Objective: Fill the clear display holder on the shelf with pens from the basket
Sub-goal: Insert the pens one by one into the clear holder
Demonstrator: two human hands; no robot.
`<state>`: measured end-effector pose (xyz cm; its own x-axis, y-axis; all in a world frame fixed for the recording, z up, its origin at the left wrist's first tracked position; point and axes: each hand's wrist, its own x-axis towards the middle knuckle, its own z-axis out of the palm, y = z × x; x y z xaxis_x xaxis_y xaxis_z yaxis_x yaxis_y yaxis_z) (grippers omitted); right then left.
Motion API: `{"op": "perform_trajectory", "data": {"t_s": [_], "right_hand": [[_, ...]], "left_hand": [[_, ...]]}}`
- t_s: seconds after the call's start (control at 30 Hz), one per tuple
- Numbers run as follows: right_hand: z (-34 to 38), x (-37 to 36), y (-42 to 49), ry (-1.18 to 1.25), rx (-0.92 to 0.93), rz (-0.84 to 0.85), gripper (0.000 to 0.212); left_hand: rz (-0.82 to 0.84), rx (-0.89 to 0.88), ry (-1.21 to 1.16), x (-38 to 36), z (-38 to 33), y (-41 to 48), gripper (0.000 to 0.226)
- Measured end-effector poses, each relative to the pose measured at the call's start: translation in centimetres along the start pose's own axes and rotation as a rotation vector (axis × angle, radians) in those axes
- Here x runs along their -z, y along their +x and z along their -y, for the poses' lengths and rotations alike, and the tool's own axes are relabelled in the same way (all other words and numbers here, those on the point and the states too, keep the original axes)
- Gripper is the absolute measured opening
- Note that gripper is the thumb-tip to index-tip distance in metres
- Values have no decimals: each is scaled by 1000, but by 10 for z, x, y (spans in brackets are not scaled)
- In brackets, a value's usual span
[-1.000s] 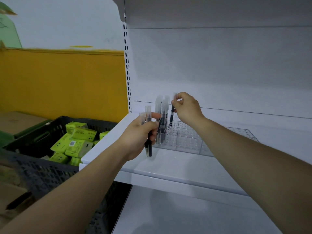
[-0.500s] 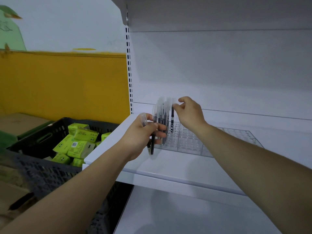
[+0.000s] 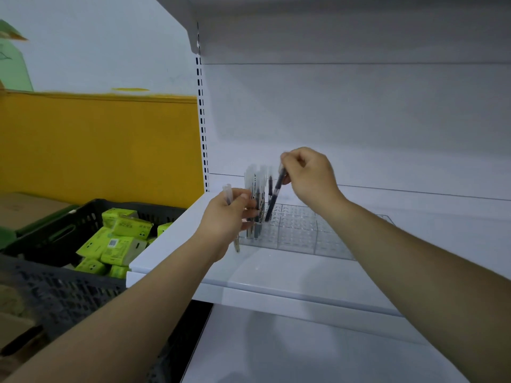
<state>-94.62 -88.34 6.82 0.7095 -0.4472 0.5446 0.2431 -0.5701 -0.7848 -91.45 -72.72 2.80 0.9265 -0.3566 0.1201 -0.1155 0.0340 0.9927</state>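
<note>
The right hand point(image 3: 309, 178) pinches a dark pen point(image 3: 273, 199), tilted, its lower end at the clear display holder point(image 3: 304, 233) on the white shelf point(image 3: 276, 272). Several pens point(image 3: 255, 189) stand upright in the holder's left end. The left hand point(image 3: 224, 219) has its fingers curled round a clear-capped pen point(image 3: 227, 190) just beside the holder. The dark basket point(image 3: 55, 288) sits lower left.
</note>
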Motion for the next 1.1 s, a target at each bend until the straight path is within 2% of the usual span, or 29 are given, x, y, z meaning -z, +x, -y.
{"op": "perform_trajectory", "data": {"t_s": [0.07,0.13,0.23,0.47,0.63,0.77,0.93,1.1], "right_hand": [[-8,4,10,-13,-18,-60,22],[-16,3,15,-30,-33,-72,18],[-27,-3,19,-20,-47,-64,14],[-29,-11,28,-38,9,-126,16],[-31,-17,31,-72,20,-73,15],[-27,-22,34,-132,61,-54,20],[-28,-22,32,-180,41,-23,24],[-36,-30,23,-318,-1,114,28]], "left_hand": [[-37,18,37,6,3,2,19],[-6,44,68,9,5,4,22],[26,81,-24,10,4,3,21],[78,7,-92,15,10,1,23],[82,-19,-94,20,14,4,24],[61,-11,-221,22,13,3,27],[24,32,-310,25,10,6,41],[24,28,-256,22,11,4,25]]}}
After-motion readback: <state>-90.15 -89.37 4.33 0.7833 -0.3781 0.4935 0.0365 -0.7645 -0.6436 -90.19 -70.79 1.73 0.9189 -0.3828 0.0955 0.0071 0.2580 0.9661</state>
